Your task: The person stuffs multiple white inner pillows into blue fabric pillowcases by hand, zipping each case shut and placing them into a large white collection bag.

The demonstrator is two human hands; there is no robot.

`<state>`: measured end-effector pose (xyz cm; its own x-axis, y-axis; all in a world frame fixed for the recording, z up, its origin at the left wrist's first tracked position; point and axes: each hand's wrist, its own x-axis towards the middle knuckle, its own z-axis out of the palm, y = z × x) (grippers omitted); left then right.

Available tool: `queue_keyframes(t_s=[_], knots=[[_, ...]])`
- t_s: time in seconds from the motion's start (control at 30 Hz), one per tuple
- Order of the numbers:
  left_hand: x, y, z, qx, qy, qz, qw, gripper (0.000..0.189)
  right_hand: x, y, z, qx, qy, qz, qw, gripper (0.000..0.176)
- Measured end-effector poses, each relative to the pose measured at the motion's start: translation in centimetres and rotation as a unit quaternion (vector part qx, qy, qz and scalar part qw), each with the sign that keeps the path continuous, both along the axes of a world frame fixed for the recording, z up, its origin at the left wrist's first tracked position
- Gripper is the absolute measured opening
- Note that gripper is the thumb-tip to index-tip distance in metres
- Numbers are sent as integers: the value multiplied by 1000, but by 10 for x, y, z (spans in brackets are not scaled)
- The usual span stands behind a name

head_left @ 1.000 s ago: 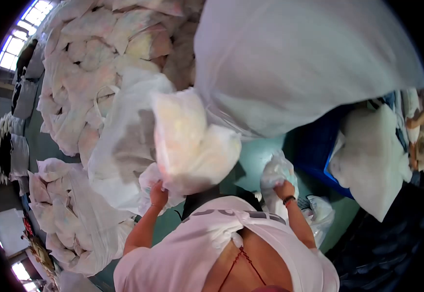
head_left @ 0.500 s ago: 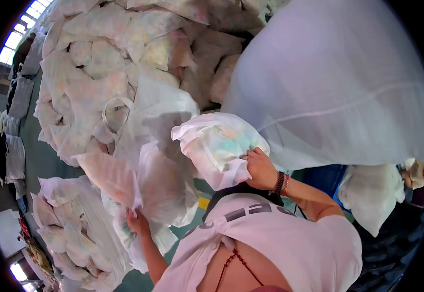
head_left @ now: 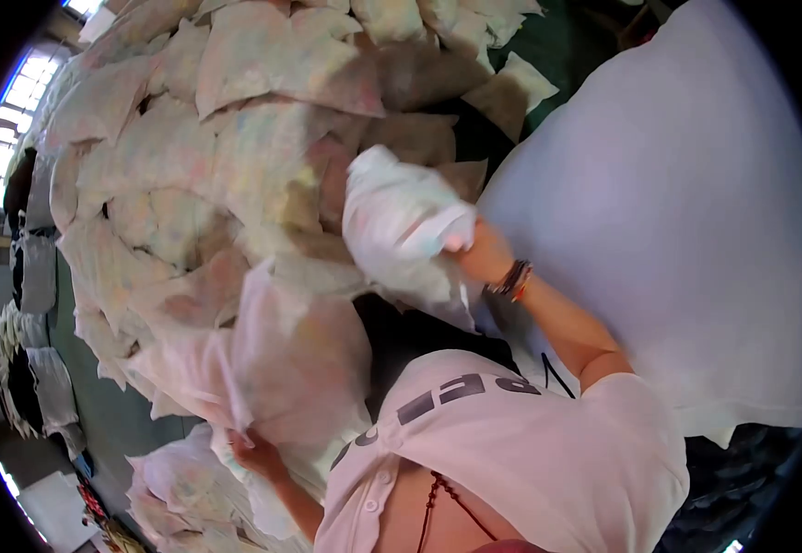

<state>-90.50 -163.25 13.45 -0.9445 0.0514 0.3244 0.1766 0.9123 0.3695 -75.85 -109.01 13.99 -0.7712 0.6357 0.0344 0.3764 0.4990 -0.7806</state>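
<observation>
at the pile's (head_left: 152,221) near edge, both hands (head_left: 255,456) (head_left: 488,253) grip stuffed bags (head_left: 304,364) (head_left: 392,207), green floor (head_left: 120,405) open leftward

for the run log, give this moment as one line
left hand: grips pinkish bag; right hand: grips white bag; ahead: piled bags; right side: large sack

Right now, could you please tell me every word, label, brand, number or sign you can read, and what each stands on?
No text can be read with certainty.
Dark lettering on the wearer's white shirt: too folded and foreshortened to quote.
White bag in the right hand: blurred, nothing legible.
Stuffed bag in the left hand: nothing legible.
</observation>
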Motion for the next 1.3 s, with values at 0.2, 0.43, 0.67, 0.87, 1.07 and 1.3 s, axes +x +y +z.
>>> queue_keyframes(t_s=[0.2,0.43,0.67,0.87,1.07,1.3], knots=[[-169,172,84,111,70,-185,974,39,5,162,-79,-6,15,-218,976,32],[-355,444,118,99,126,-393,906,43,-91,167,-132,17,-202,-203,958,49],[-493,708,57,107,65,-524,842,48,-210,292,-108,-96,-252,-178,946,53],[-523,844,94,32,37,-629,776,39,-104,331,-77,-151,-112,-353,916,55],[-505,926,106,39,59,-660,748,37,-58,334,-99,-132,49,-579,803,37],[-457,1066,120,2,25,-702,712,27,-175,456,-98,-139,-5,-635,760,36]])
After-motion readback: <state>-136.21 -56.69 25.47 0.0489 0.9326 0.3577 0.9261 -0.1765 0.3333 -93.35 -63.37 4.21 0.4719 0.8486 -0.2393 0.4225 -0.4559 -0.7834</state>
